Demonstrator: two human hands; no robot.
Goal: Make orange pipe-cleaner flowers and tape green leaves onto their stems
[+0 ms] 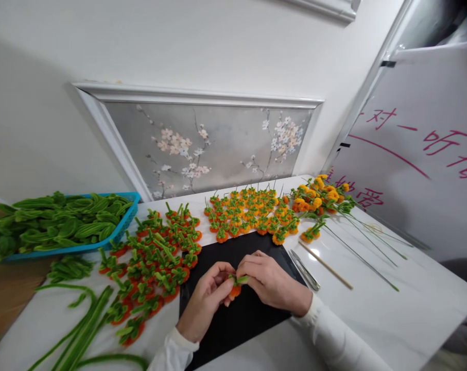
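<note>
White sleeves (333, 330) extend from the near edge toward two hands over the black mat (221, 335). Left hand (207, 300): thumb and fingers clamp the orange chenille flower (235, 291) at the fingertips. Right hand (271, 282): fingertips are pinched together on the green top (240, 280), at the flower's far side. Orange-red flowers (156, 260) occupy the left; yellow-orange flowers (252, 208) stand beyond the mat. Metal hand tool (305, 270) and wooden stick (326, 265) lie right. Blue basket (121, 226) holds green leaves (79, 219), far left.

The white table (414, 304) carries a black mat (221, 253), fuzzy flowers (279, 238), green strips (87, 325), a stick (326, 266) and metal tool (305, 269)
</note>
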